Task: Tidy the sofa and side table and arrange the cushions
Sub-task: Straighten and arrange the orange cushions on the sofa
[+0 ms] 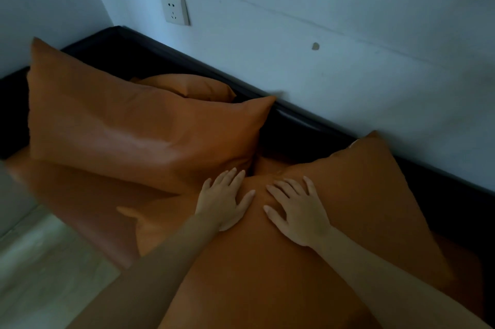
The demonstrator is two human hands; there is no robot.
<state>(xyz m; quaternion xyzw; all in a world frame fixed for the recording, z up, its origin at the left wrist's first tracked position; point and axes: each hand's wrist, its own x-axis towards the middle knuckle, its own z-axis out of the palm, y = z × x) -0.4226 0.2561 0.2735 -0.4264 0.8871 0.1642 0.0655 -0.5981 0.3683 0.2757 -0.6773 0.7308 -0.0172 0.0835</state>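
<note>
Both my hands lie flat with straight fingers, gripping nothing: my left hand (224, 200) and my right hand (300, 210) press the near orange cushion (334, 243), which leans on the black sofa back (308, 125). If I push too hard, I think it slides toward the sofa's front edge and the floor (40, 261). Between it and the upright cushion (128, 125) a gap gives room to move.

Orange cushions (139, 125), black sofa (308, 125), white wall (348, 33).
</note>
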